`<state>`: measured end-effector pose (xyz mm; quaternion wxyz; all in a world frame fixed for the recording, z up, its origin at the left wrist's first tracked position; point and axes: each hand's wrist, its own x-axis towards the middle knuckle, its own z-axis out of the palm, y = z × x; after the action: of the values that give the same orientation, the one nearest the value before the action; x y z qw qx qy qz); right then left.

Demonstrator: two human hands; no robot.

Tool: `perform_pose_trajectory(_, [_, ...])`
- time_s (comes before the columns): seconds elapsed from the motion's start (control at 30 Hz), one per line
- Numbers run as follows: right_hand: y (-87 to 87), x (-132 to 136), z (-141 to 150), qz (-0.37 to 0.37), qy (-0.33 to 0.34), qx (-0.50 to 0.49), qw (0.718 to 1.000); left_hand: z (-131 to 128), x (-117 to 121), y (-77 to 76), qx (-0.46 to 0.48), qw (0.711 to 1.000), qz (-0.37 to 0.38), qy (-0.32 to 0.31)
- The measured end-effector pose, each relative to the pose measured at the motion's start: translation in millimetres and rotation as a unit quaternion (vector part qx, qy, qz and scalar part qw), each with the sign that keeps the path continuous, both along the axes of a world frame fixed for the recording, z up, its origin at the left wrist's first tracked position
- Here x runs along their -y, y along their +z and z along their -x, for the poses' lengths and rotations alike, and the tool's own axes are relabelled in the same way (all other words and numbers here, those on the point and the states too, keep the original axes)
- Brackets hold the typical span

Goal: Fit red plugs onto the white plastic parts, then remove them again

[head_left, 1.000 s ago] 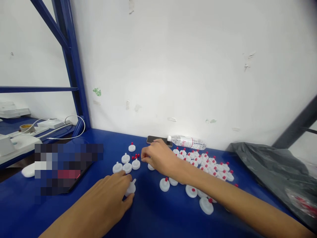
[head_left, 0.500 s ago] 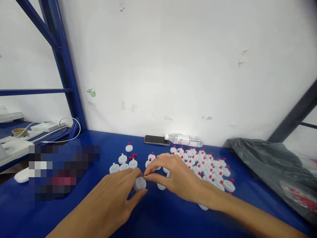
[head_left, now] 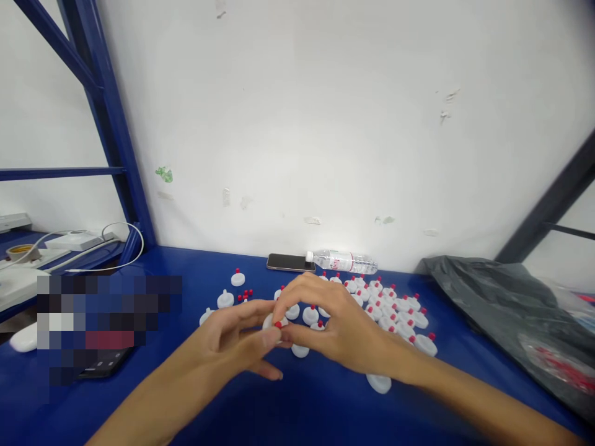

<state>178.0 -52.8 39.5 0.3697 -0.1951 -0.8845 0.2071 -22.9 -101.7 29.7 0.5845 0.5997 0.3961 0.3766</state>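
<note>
My left hand (head_left: 227, 344) is closed on a white round cap with a spout (head_left: 268, 321), holding it off the table. At that piece's tip shows a small red cap (head_left: 277, 324), which the curled thumb and fingers of my right hand (head_left: 332, 319) pinch. Fingers hide much of the held piece. Left of my hands stand similar white caps (head_left: 225, 300) with bare spouts, near several loose red caps (head_left: 245, 295). Under and beyond my right hand are many white caps with red tips (head_left: 390, 306); one white cap (head_left: 379, 383) lies below my right wrist.
A phone (head_left: 290, 262) and a clear plastic bottle (head_left: 344, 261) lie along the wall at the back of the blue table (head_left: 195, 266). A dark plastic bag (head_left: 488, 303) covers the right side. A white cable (head_left: 125, 263) and white devices are at left; a blurred patch hides things there.
My left hand has lifted the white cap and turned it, moving right to meet my right hand. The red cap now shows at its tip, between the fingers of both hands.
</note>
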Motion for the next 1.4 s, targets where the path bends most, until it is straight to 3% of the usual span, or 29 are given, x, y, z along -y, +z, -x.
perform_pose_trajectory(0.13, [4.8, 4.6, -0.3, -0.042, 0.014, -0.005, 0.999, -2.1, 0.0, 5.5, 0.02, 0.999, 0.016, 0.043])
perform_pose_trajectory(0.67, [7.7, 6.7, -6.1, -0.075, 0.065, 0.018, 0.995, -8.9, 0.8, 4.2, 0.042, 0.998, 0.015, 0.05])
perform_pose_trajectory(0.87, [7.9, 8.5, -7.5, -0.087, 0.069, 0.025, 0.994, -15.0, 8.8, 9.2, 0.009, 0.994, 0.009, 0.11])
perform_pose_trajectory(1.0, [12.5, 8.8, -8.1, -0.085, 0.067, 0.021, 0.994, -19.1, 9.5, 10.2, -0.009, 0.996, -0.008, 0.094])
perform_pose_trajectory(1.1, [17.6, 3.6, -10.3, -0.059, 0.027, -0.01, 0.998, -14.6, 6.9, 7.7, -0.061, 0.993, -0.032, 0.1])
perform_pose_trajectory(1.2, [19.3, -11.9, -15.6, -0.021, -0.064, -0.051, 0.996, 3.0, 1.2, 0.7, -0.224, 0.954, -0.076, 0.184])
perform_pose_trajectory(1.27, [15.3, -27.5, -21.0, -0.005, -0.128, -0.047, 0.991, 20.4, -4.6, -6.8, -0.366, 0.883, -0.137, 0.258])
perform_pose_trajectory(1.33, [6.9, -44.1, -26.7, -0.008, -0.172, 0.008, 0.985, 38.8, -11.5, -16.3, -0.47, 0.812, -0.206, 0.279])
perform_pose_trajectory(1.4, [-4.4, -58.8, -31.7, -0.013, -0.199, 0.073, 0.977, 54.4, -18.2, -26.7, -0.517, 0.779, -0.231, 0.269])
